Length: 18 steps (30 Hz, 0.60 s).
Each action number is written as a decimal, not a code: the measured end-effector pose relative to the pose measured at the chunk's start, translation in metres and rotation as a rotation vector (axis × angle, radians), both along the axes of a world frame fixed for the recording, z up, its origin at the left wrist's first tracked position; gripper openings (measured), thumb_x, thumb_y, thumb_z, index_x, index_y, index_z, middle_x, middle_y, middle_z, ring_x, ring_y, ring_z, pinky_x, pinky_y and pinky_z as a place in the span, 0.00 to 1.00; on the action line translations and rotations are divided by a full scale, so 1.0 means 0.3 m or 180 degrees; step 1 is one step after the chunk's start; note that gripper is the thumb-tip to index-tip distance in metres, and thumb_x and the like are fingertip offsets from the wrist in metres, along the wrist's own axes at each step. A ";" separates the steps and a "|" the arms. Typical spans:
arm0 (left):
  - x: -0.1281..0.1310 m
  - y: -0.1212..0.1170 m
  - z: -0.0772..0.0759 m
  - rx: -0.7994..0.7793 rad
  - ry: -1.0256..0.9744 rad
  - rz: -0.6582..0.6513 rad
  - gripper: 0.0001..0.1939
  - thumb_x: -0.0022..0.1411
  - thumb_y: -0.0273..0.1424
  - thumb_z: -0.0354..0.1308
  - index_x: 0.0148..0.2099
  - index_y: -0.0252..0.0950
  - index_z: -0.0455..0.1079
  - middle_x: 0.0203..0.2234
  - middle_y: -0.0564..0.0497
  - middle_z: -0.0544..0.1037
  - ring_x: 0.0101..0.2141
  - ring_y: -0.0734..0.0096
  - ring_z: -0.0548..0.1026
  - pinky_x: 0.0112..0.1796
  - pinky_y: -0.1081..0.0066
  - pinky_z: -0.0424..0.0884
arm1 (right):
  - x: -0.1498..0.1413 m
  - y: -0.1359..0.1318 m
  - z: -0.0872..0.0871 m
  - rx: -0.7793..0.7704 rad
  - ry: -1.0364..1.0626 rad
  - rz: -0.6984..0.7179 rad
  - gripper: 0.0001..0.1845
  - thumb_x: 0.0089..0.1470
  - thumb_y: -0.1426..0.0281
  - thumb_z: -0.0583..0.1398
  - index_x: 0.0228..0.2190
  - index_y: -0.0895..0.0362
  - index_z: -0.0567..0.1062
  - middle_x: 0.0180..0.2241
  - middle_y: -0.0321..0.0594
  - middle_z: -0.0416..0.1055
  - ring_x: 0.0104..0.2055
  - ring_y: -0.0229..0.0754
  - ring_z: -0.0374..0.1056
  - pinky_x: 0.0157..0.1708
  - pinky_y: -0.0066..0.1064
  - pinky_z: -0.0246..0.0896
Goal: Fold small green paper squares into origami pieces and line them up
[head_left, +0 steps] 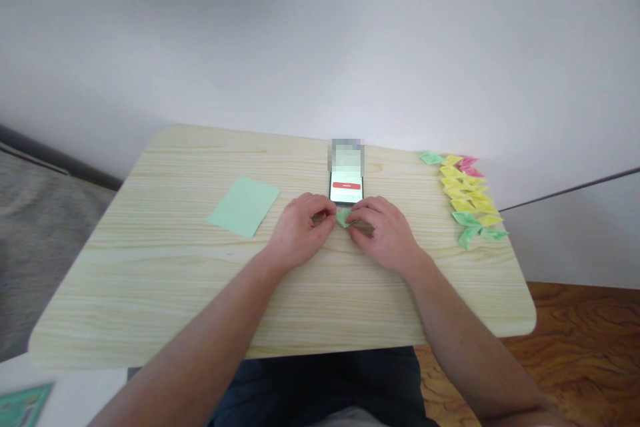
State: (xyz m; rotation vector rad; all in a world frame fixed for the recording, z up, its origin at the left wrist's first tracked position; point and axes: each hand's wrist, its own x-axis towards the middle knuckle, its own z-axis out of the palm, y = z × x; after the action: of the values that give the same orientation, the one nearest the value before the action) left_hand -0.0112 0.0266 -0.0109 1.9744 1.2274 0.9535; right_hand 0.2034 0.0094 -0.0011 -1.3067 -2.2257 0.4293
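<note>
A small folded piece of green paper [343, 217] sits between my two hands, just in front of the phone. My left hand [305, 225] pinches at its left side with thumb and forefinger. On the other side, my right hand [383, 232] has its bent fingers and thumb closed on the paper's right edge. Fingertips hide part of the folds. The phone [346, 195] lies flat with its screen lit and a red bar near the bottom; its upper part is blurred out. A flat green sheet of paper [244, 207] rests to the left of my left hand.
Several folded paper pieces in yellow [463, 188], pink [469, 165] and green [469, 235] lie grouped along the right side of the wooden table [165, 280]. A pale wall [320, 47] rises behind the table. At the lower left is a white surface holding a green item [25, 405].
</note>
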 end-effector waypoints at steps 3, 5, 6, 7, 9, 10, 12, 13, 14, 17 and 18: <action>-0.006 0.003 0.008 -0.0202 -0.0252 0.0044 0.04 0.63 0.27 0.58 0.38 0.38 0.74 0.34 0.51 0.78 0.37 0.66 0.75 0.38 0.67 0.71 | 0.009 0.004 0.004 -0.0122 0.0333 0.0045 0.07 0.57 0.73 0.64 0.39 0.51 0.78 0.43 0.41 0.76 0.46 0.49 0.71 0.48 0.43 0.67; -0.010 0.005 0.018 -0.0327 -0.0443 0.0050 0.04 0.64 0.28 0.57 0.37 0.38 0.73 0.33 0.51 0.78 0.36 0.67 0.75 0.38 0.67 0.70 | 0.011 0.004 0.011 -0.0243 0.0577 0.0052 0.05 0.59 0.71 0.64 0.39 0.51 0.77 0.42 0.41 0.77 0.46 0.47 0.72 0.48 0.41 0.67; -0.011 0.006 0.022 -0.0384 -0.0541 0.0046 0.04 0.64 0.29 0.57 0.37 0.37 0.73 0.32 0.51 0.78 0.36 0.67 0.74 0.37 0.67 0.70 | 0.012 0.003 0.015 -0.0303 0.0679 0.0053 0.05 0.60 0.70 0.64 0.40 0.51 0.77 0.42 0.40 0.77 0.45 0.46 0.72 0.47 0.40 0.68; -0.012 0.007 0.027 -0.0438 -0.0635 0.0034 0.04 0.64 0.30 0.58 0.37 0.37 0.73 0.32 0.51 0.78 0.36 0.67 0.74 0.37 0.67 0.70 | 0.011 0.001 0.019 -0.0360 0.0764 0.0051 0.06 0.60 0.69 0.64 0.41 0.51 0.77 0.41 0.40 0.78 0.44 0.46 0.73 0.47 0.39 0.68; -0.012 0.008 0.032 -0.0515 -0.0828 -0.0004 0.04 0.64 0.31 0.59 0.37 0.37 0.73 0.33 0.51 0.78 0.36 0.67 0.74 0.38 0.67 0.70 | 0.009 -0.004 0.023 -0.0468 0.0887 0.0045 0.08 0.60 0.68 0.65 0.43 0.50 0.77 0.41 0.39 0.78 0.42 0.44 0.74 0.46 0.38 0.69; -0.012 0.009 0.034 -0.0543 -0.0917 -0.0035 0.04 0.64 0.31 0.59 0.38 0.37 0.74 0.33 0.50 0.78 0.36 0.67 0.74 0.39 0.66 0.71 | 0.008 -0.006 0.022 -0.0502 0.0935 0.0039 0.09 0.59 0.68 0.65 0.43 0.50 0.77 0.41 0.38 0.79 0.41 0.44 0.74 0.45 0.37 0.69; -0.011 0.009 0.035 -0.0579 -0.1037 -0.0109 0.04 0.65 0.31 0.59 0.38 0.37 0.74 0.34 0.50 0.78 0.37 0.66 0.75 0.40 0.66 0.71 | 0.005 -0.009 0.018 -0.0525 0.1010 0.0025 0.09 0.59 0.69 0.65 0.43 0.50 0.77 0.40 0.37 0.79 0.40 0.43 0.75 0.44 0.36 0.70; -0.011 0.008 0.035 -0.0582 -0.1054 -0.0137 0.04 0.65 0.31 0.59 0.38 0.37 0.74 0.34 0.50 0.78 0.37 0.66 0.75 0.40 0.66 0.71 | 0.004 -0.009 0.015 -0.0511 0.1039 0.0018 0.08 0.59 0.70 0.64 0.42 0.50 0.78 0.40 0.37 0.79 0.40 0.42 0.75 0.43 0.35 0.70; -0.011 0.006 0.035 -0.0573 -0.1033 -0.0151 0.04 0.65 0.31 0.59 0.39 0.37 0.74 0.34 0.50 0.78 0.37 0.66 0.75 0.40 0.66 0.71 | 0.003 -0.009 0.012 -0.0483 0.1055 0.0014 0.07 0.59 0.71 0.64 0.41 0.50 0.78 0.39 0.37 0.79 0.40 0.42 0.75 0.43 0.35 0.70; -0.010 -0.001 0.033 -0.0436 -0.0766 -0.0131 0.04 0.64 0.31 0.60 0.41 0.38 0.73 0.35 0.50 0.78 0.37 0.67 0.75 0.40 0.66 0.72 | 0.002 -0.007 0.005 -0.0392 0.0992 0.0025 0.07 0.57 0.74 0.64 0.39 0.51 0.77 0.38 0.37 0.78 0.40 0.42 0.74 0.42 0.35 0.69; -0.010 -0.004 0.031 -0.0351 -0.0652 -0.0141 0.05 0.63 0.30 0.60 0.43 0.39 0.73 0.36 0.50 0.78 0.38 0.67 0.75 0.41 0.65 0.73 | 0.001 -0.007 0.005 -0.0369 0.0941 0.0041 0.08 0.57 0.74 0.63 0.38 0.51 0.77 0.38 0.37 0.78 0.40 0.43 0.74 0.42 0.35 0.69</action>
State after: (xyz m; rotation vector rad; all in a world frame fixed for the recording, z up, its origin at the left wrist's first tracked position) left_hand -0.0141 0.0253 -0.0016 1.7639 1.0936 1.0160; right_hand 0.2038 0.0074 0.0003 -1.1991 -1.9881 0.7169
